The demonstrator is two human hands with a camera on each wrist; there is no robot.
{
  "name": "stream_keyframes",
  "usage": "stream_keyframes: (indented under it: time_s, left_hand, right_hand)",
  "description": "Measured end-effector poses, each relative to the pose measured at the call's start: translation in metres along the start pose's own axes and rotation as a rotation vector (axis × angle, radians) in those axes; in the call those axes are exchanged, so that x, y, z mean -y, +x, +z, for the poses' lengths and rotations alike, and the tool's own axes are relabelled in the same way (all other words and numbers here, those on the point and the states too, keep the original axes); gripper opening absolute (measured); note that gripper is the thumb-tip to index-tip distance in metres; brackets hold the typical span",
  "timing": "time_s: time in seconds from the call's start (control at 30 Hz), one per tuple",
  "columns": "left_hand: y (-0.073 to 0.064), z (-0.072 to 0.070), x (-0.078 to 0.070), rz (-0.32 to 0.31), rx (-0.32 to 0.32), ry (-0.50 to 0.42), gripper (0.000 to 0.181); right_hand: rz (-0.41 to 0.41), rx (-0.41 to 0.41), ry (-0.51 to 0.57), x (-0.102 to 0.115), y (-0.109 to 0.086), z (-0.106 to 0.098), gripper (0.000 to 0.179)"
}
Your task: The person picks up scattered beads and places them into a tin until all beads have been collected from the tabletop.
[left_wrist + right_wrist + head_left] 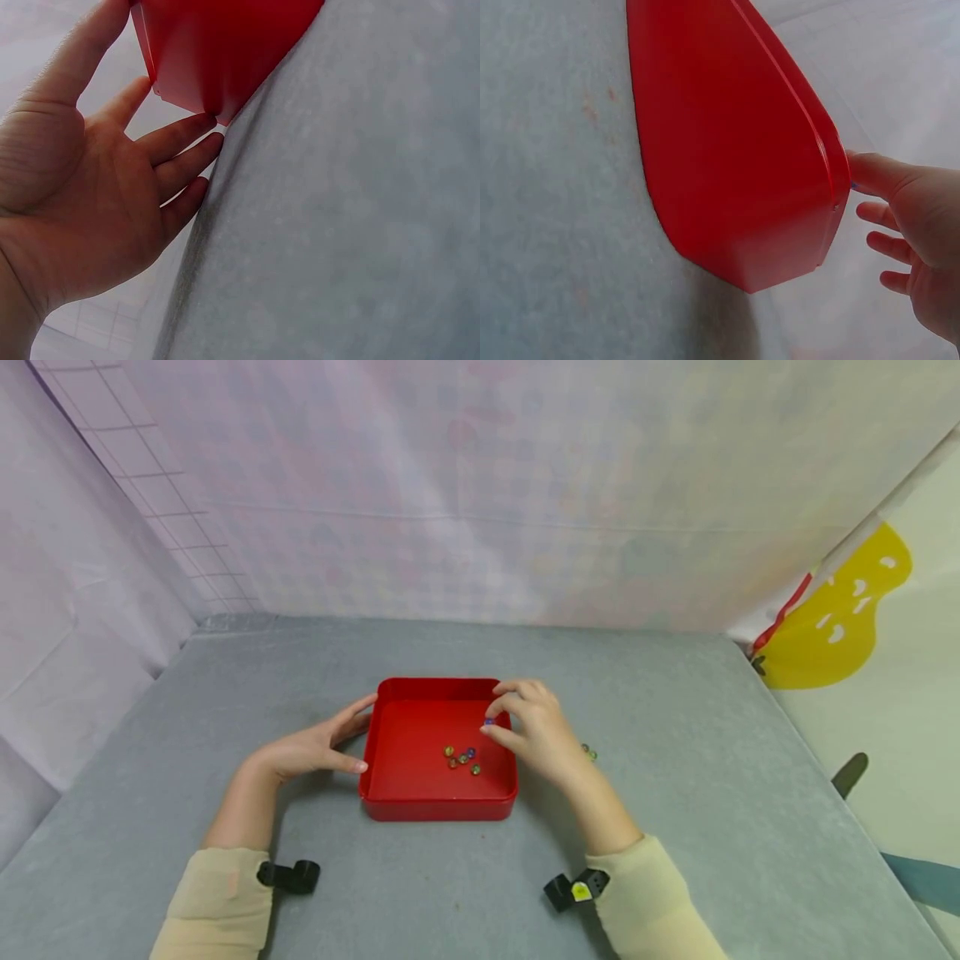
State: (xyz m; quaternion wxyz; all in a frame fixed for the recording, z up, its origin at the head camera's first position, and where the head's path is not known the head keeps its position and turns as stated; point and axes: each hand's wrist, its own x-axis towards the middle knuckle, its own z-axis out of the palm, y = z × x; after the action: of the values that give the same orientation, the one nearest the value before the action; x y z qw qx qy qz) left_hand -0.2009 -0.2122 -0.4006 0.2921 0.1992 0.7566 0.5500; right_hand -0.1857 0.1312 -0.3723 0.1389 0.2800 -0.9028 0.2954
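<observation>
A square red tray (416, 727) stands on the grey cloth, with several small glass marbles (462, 759) lying on its floor. Over the tray's right side my right hand (536, 727) pinches a blue marble (489, 722) between thumb and index finger. In the right wrist view that hand (930, 232) shows behind the tray's wall (742, 150), which hides most of the marble. My left hand (318, 750) rests against the tray's left side, fingers spread and fairly straight. The left wrist view has its fingertips (214, 120) right at the tray's corner (202, 67).
Right of the tray, two greenish marbles (590, 752) lie on the grey table cover (675, 793), partly behind the right forearm. Pale curtains (465, 510) hang behind the table. A yellow printed shape (832, 635) marks the fabric at the right.
</observation>
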Motion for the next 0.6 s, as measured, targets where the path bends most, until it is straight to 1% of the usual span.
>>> stream_keyframes:
  time_s: [0.3,0.6]
  left_hand:
    - [0.0,-0.001,0.001,-0.001,-0.001,0.003,0.096]
    - [0.0,-0.001,0.001,0.003,0.004,-0.002,0.096]
  right_hand:
    - [-0.001,-0.004,0.017,0.002,0.007,0.006,0.013]
    - [0.007,0.015,0.031,0.008,0.015,0.011,0.014]
